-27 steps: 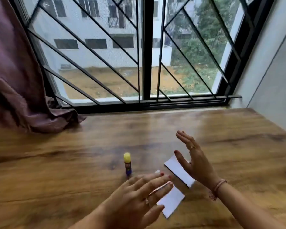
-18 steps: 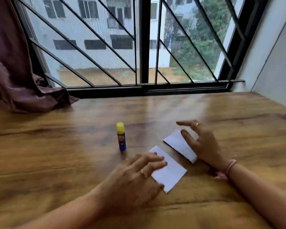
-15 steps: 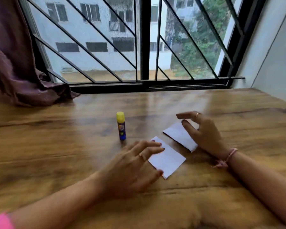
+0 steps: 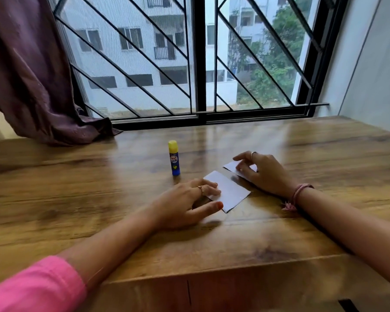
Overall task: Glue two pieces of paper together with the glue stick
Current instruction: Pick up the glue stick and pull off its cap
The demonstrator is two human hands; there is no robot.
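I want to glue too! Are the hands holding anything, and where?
Nothing is lifted. The left hand presses the near paper at its left edge; the right hand rests on the far paper.

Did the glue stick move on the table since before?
No. The glue stick stands upright at the same spot on the table, just left of the near paper, as before. Only the camera shifted.
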